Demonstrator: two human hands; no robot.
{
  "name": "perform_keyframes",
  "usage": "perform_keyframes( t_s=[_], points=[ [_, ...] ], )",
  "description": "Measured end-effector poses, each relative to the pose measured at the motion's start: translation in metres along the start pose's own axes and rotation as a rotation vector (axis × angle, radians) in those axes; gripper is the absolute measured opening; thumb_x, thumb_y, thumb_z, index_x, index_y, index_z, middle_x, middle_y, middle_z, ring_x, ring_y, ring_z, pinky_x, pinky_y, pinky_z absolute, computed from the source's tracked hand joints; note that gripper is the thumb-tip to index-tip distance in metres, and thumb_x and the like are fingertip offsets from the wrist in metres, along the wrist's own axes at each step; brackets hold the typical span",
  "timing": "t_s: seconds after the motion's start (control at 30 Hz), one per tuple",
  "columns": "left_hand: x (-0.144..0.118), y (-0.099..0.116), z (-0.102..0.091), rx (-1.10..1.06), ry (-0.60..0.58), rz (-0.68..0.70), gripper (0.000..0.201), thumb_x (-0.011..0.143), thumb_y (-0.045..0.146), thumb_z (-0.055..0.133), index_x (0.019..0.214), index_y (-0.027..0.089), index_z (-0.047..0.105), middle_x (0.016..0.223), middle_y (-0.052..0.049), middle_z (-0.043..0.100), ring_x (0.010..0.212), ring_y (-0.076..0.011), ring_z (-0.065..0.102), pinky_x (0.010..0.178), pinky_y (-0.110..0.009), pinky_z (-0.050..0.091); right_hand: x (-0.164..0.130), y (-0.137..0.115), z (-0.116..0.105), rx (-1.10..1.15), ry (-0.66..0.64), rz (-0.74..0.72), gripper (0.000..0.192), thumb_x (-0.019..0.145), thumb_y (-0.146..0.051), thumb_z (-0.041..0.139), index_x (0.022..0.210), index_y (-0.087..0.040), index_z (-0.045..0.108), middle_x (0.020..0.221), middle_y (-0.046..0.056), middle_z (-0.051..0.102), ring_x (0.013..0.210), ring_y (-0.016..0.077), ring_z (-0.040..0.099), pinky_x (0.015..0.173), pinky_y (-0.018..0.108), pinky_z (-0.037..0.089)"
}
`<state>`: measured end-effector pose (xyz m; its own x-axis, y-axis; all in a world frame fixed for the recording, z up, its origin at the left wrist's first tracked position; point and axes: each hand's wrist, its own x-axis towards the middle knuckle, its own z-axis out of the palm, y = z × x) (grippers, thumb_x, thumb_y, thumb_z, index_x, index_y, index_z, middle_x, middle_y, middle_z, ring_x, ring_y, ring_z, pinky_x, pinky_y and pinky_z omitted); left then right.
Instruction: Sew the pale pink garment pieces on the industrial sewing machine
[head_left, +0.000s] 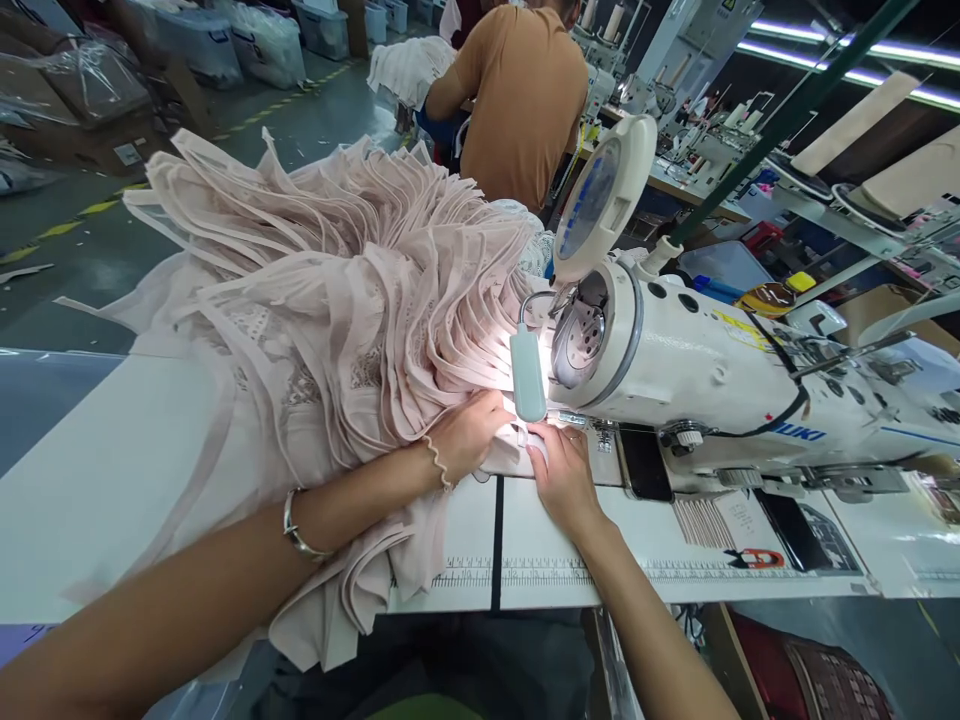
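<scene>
A white sewing machine (675,350) lies across the right side, its round end cover swung up. A small lamp (529,375) lights the spot beside its needle area. Just left of the needle area, my left hand (474,432) has its fingers closed on pale pink fabric (420,300), which is heaped in many layers over the table. My right hand (561,468) is at the front of the needle area, its thumb and fingers pinching the edge of the same fabric. The needle itself is hidden behind the lamp and fingers.
Along the table's front edge runs a printed ruler (540,572). Orange thread snips (756,558) and a dark phone-like object (787,530) lie at the right. A person in a brown shirt (521,90) sits ahead. Plastic tubs (195,45) stand at the back left.
</scene>
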<state>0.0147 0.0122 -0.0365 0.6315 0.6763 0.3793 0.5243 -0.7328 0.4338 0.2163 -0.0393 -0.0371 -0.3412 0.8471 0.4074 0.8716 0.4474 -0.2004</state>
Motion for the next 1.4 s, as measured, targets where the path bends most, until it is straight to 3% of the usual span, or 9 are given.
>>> perform_keyframes(
  t_s=[0.1,0.3,0.53,0.73,0.87,0.97,1.1,1.23,1.4],
  points=[
    [0.002,0.001,-0.003,-0.029,-0.024,-0.016,0.033,0.083,0.002,0.049,0.108,0.016,0.065,0.101,-0.006,0.061,0.1,-0.0194,0.058,0.088,-0.029,0.05,0.0,0.0,-0.001,0.029,0.007,0.008,0.024,0.098,-0.02,0.041,0.115,-0.02,0.058,0.108,0.009,0.071,0.1,0.0247,0.062,0.095,0.044,0.043],
    [0.005,0.016,-0.011,0.321,-0.181,0.058,0.023,0.094,0.014,0.048,0.113,0.015,0.062,0.101,-0.011,0.061,0.096,-0.0254,0.056,0.075,-0.034,0.047,-0.002,0.003,0.0,0.042,0.02,0.023,0.02,0.096,-0.022,0.044,0.111,-0.02,0.058,0.106,0.011,0.07,0.097,0.0265,0.062,0.091,0.046,0.047],
    [-0.002,0.01,-0.01,0.301,-0.105,0.311,0.018,0.098,0.012,0.046,0.102,0.015,0.063,0.095,-0.007,0.063,0.088,-0.0192,0.055,0.076,-0.03,0.041,-0.003,0.001,-0.003,-0.045,0.137,-0.119,0.02,0.098,-0.018,0.046,0.106,-0.02,0.064,0.095,0.007,0.073,0.09,0.0215,0.063,0.087,0.037,0.048],
    [-0.004,0.019,-0.008,0.428,-0.086,0.332,0.025,0.1,0.008,0.041,0.094,0.012,0.065,0.091,-0.005,0.062,0.082,-0.0175,0.054,0.073,-0.032,0.036,-0.001,-0.006,-0.01,-0.148,0.208,-0.275,0.011,0.094,-0.013,0.056,0.096,-0.019,0.065,0.08,0.003,0.071,0.074,0.0168,0.059,0.079,0.032,0.045],
    [-0.002,0.024,-0.006,0.446,-0.125,0.375,0.026,0.096,0.004,0.044,0.083,0.013,0.065,0.088,-0.006,0.061,0.081,-0.018,0.053,0.068,-0.033,0.032,0.004,-0.012,-0.007,-0.221,0.212,-0.258,0.019,0.092,-0.01,0.053,0.079,-0.02,0.061,0.064,0.0,0.06,0.068,0.0167,0.054,0.075,0.032,0.044],
    [-0.001,0.029,-0.008,0.446,-0.155,0.369,0.027,0.094,0.003,0.043,0.081,0.013,0.065,0.087,-0.006,0.06,0.082,-0.0188,0.053,0.065,-0.034,0.03,0.007,-0.014,-0.004,-0.101,0.261,-0.152,0.021,0.09,-0.01,0.053,0.073,-0.022,0.058,0.063,-0.001,0.059,0.067,0.016,0.055,0.072,0.03,0.045],
    [-0.001,0.033,-0.012,0.48,-0.159,0.324,0.031,0.097,0.003,0.038,0.087,0.012,0.065,0.087,-0.006,0.06,0.081,-0.0185,0.053,0.065,-0.034,0.031,0.007,-0.01,-0.008,0.117,0.244,0.024,0.015,0.088,-0.015,0.058,0.075,-0.022,0.061,0.07,-0.001,0.066,0.07,0.0152,0.06,0.069,0.028,0.047],
    [-0.002,0.029,-0.01,0.454,-0.101,0.272,0.033,0.099,0.005,0.034,0.09,0.011,0.065,0.083,-0.006,0.059,0.075,-0.0173,0.052,0.07,-0.032,0.036,0.003,-0.005,-0.015,0.111,0.191,-0.03,0.018,0.093,-0.021,0.058,0.079,-0.023,0.068,0.068,-0.001,0.069,0.065,0.0157,0.061,0.071,0.031,0.047],
    [-0.004,0.023,-0.005,0.416,-0.05,0.26,0.036,0.099,0.004,0.03,0.085,0.012,0.062,0.077,-0.007,0.057,0.072,-0.018,0.051,0.069,-0.03,0.039,-0.002,-0.001,-0.02,0.137,0.12,-0.087,0.029,0.09,-0.015,0.047,0.098,-0.024,0.074,0.087,0.003,0.076,0.079,0.019,0.067,0.079,0.036,0.05]
  ],
)
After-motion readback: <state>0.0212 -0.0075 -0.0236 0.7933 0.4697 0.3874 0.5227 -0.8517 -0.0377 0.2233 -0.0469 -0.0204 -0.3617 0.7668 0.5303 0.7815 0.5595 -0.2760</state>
